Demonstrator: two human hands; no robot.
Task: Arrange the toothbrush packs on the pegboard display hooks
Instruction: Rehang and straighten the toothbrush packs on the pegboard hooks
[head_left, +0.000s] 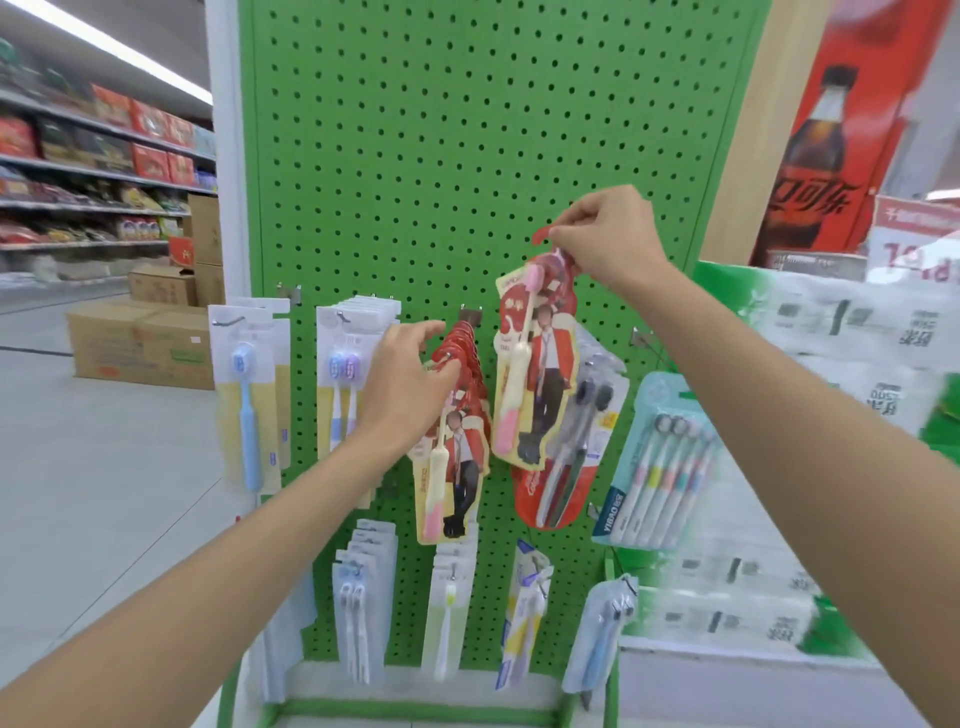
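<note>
A green perforated pegboard panel (467, 156) rises behind both hands. The right hand (608, 234), raised higher, pinches the red hang tab of a red-and-cream cardboard toothbrush pack (530, 374), which dangles just right of the left hand. The left hand (410, 384) curls fingers and thumb around the red tabs of a bunch of matching hung packs (457, 467), below a small metal hook (471, 314).

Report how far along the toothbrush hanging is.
Done: a bunch of red-and-cream toothbrush packs hangs on the metal hook, and neighbouring hooks on the green pegboard carry other packs. In hand: the right hand pinches one more red-and-cream pack by its tab, off any hook, while the left hand grips the hung tabs. Left: getting this pack onto the hook.
</note>
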